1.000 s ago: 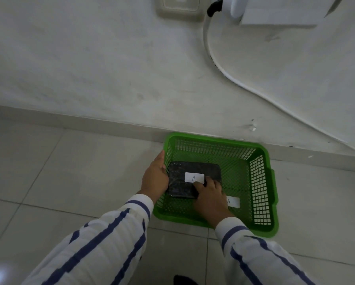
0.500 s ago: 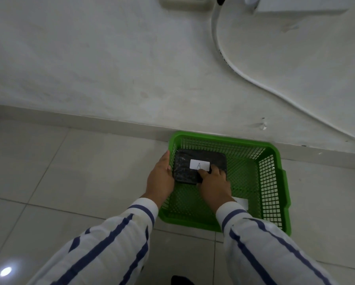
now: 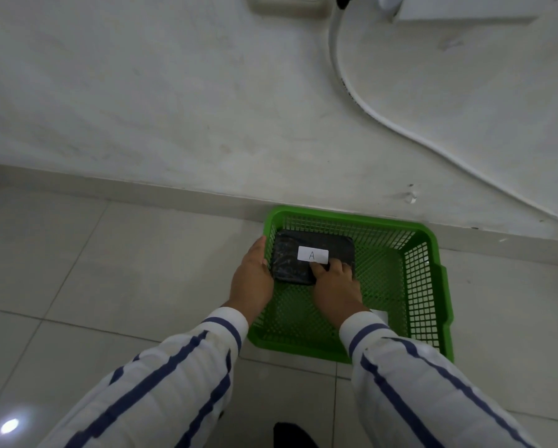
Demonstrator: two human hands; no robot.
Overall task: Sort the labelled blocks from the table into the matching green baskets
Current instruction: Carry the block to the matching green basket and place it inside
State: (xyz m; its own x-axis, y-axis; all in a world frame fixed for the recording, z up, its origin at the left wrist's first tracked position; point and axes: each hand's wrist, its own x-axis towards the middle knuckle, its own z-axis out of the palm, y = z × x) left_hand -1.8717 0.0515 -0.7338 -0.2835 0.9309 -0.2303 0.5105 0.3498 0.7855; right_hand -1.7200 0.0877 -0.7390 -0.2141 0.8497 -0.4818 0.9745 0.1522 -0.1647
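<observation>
Here the black block point(image 3: 303, 263) with the white "A" label point(image 3: 313, 255) lies in the far left corner of the green basket point(image 3: 429, 286). Both hands grip it: the left hand point(image 3: 253, 279) at its left edge, the right hand point(image 3: 334, 282) with curled fingers on top.

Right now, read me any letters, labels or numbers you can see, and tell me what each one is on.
"A": on the white label on top of the dark block in the green basket.
A second white label on the basket's near wall is mostly hidden by the right sleeve; unreadable.
</observation>
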